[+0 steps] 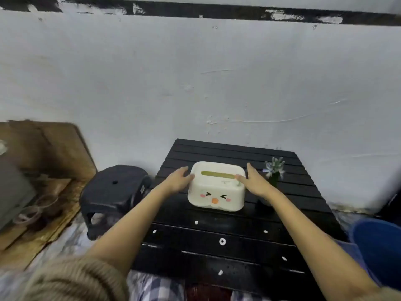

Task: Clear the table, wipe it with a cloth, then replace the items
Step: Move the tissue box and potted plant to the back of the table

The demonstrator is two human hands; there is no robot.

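Note:
A cream tissue box with a cartoon face and a green slot on top sits on the black slatted table, toward the back. My left hand presses against its left side, thumb on the top edge. On the box's right side rests my right hand, with the thumb reaching over the lid. Both hands clasp the box between them. A small plant with pale blue flowers stands just right of my right hand.
A dark plastic stool stands left of the table. A blue bucket is at the right. Wooden boards lean against the white wall at the left. Small white bits dot the table's near half.

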